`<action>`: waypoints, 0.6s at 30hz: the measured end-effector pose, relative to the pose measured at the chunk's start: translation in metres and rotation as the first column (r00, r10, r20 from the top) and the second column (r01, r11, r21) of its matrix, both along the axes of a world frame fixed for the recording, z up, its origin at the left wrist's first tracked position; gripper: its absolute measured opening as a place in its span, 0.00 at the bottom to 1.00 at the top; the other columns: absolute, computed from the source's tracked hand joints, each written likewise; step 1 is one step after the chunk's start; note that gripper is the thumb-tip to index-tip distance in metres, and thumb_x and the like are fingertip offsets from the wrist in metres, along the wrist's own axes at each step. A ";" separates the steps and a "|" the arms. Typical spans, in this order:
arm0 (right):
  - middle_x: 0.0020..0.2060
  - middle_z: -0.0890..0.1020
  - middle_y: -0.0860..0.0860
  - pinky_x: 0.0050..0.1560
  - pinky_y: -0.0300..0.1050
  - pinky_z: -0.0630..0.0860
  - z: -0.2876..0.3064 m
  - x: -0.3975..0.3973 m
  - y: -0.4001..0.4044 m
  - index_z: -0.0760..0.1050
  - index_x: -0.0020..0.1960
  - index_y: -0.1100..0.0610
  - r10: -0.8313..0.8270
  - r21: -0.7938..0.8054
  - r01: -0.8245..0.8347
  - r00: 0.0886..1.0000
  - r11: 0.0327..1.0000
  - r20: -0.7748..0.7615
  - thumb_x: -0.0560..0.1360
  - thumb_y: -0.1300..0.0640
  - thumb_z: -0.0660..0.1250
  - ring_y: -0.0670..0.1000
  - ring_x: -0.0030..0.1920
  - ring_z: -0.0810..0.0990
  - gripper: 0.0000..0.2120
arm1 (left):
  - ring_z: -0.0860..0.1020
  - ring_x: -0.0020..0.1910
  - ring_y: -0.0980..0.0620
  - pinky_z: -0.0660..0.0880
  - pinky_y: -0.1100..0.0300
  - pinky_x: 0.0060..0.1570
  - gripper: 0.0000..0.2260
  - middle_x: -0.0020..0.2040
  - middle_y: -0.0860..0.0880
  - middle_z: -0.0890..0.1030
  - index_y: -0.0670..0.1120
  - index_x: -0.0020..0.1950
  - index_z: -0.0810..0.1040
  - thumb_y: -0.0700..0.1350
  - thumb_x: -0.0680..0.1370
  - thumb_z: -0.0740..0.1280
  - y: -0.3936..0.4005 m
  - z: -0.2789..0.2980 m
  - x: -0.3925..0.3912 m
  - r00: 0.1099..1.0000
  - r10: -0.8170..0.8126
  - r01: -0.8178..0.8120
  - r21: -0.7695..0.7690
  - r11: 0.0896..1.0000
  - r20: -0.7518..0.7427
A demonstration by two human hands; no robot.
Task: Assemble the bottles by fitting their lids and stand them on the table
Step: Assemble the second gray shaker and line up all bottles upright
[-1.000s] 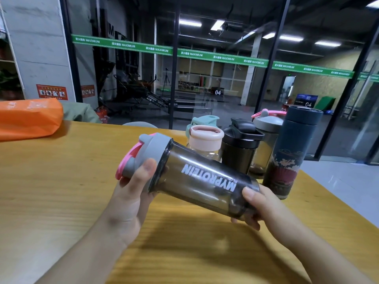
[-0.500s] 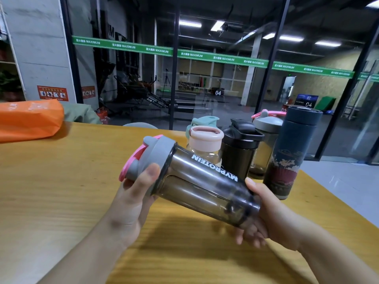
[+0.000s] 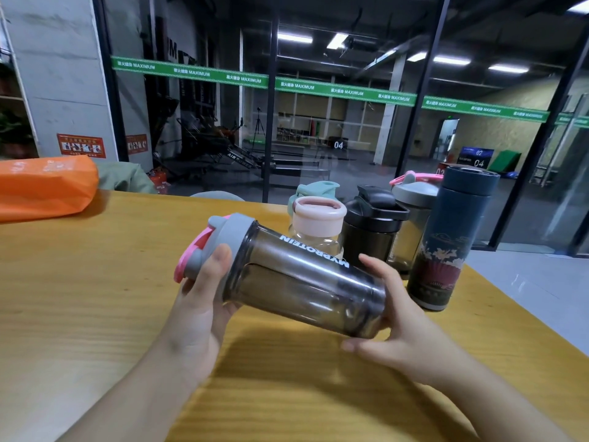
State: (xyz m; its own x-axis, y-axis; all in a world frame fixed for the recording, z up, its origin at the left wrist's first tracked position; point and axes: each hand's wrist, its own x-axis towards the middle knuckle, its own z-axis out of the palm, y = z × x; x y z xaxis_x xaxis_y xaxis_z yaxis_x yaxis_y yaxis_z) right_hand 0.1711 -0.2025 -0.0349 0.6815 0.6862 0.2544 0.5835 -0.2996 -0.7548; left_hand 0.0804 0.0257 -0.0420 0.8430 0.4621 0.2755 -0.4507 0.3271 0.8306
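Left hand point(image 3: 197, 311) grips the lid point(image 3: 220, 247) of the tilted shaker point(image 3: 302, 282) above the table point(image 3: 79, 298); right hand point(image 3: 398, 327) grips its base; five bottles point(image 3: 373, 231) stand far right.

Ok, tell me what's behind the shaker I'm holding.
Behind the smoky shaker stand a pink-lidded clear bottle, a black shaker and a mint lid. The bottles' lower parts are covered.
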 end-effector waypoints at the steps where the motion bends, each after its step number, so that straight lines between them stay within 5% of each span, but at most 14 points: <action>1: 0.54 0.73 0.28 0.50 0.44 0.78 0.001 0.000 0.000 0.52 0.68 0.32 -0.018 0.018 0.017 0.997 1.000 0.077 0.63 0.52 0.79 0.44 0.52 0.79 0.47 | 0.81 0.54 0.54 0.72 0.48 0.59 0.44 0.59 0.48 0.83 0.54 0.63 0.78 0.67 0.49 0.79 0.000 0.000 0.000 1.000 -0.005 0.005 -0.010 1.000 -0.010; 5: 0.55 0.77 0.38 0.46 0.50 0.79 0.004 0.001 -0.004 0.57 0.64 0.30 -0.068 0.120 0.038 0.963 0.992 0.259 0.59 0.43 0.76 0.53 0.48 0.81 0.41 | 0.81 0.52 0.54 0.71 0.47 0.61 0.38 0.56 0.50 0.84 0.55 0.56 0.82 0.68 0.48 0.78 -0.002 0.000 0.000 0.998 -0.039 0.037 -0.053 0.998 -0.039; 10: 0.52 0.77 0.38 0.39 0.56 0.78 0.006 0.001 -0.006 0.59 0.61 0.32 -0.079 0.107 0.054 0.967 0.993 0.242 0.56 0.38 0.77 0.57 0.41 0.81 0.39 | 0.82 0.47 0.54 0.74 0.50 0.52 0.35 0.52 0.49 0.85 0.54 0.51 0.84 0.66 0.48 0.79 -0.003 0.001 -0.001 0.999 -0.038 0.035 -0.081 0.996 -0.038; 13: 0.51 0.78 0.40 0.40 0.56 0.77 0.006 0.000 -0.007 0.58 0.58 0.32 -0.087 0.087 0.067 0.964 0.994 0.252 0.55 0.27 0.71 0.57 0.42 0.80 0.36 | 0.82 0.49 0.53 0.74 0.50 0.53 0.41 0.53 0.48 0.85 0.52 0.57 0.81 0.66 0.48 0.79 -0.004 0.001 -0.001 0.998 -0.047 0.044 -0.075 0.996 -0.039; 18: 0.42 0.79 0.60 0.42 0.59 0.74 0.003 0.000 -0.008 0.60 0.52 0.35 -0.107 0.037 0.102 0.972 0.994 0.210 0.54 0.21 0.64 0.58 0.42 0.78 0.33 | 0.82 0.50 0.53 0.72 0.48 0.57 0.35 0.53 0.48 0.84 0.54 0.52 0.84 0.65 0.49 0.79 -0.007 0.002 0.000 0.997 -0.068 0.067 -0.052 0.996 -0.023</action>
State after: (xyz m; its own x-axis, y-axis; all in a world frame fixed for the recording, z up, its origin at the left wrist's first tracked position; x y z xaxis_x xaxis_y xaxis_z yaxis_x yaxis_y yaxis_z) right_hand 0.1714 -0.2102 -0.0317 0.6778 0.6055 0.4171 0.6972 -0.3494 -0.6260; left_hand 0.0802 0.0190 -0.0399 0.8789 0.4170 0.2314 -0.4056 0.3986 0.8226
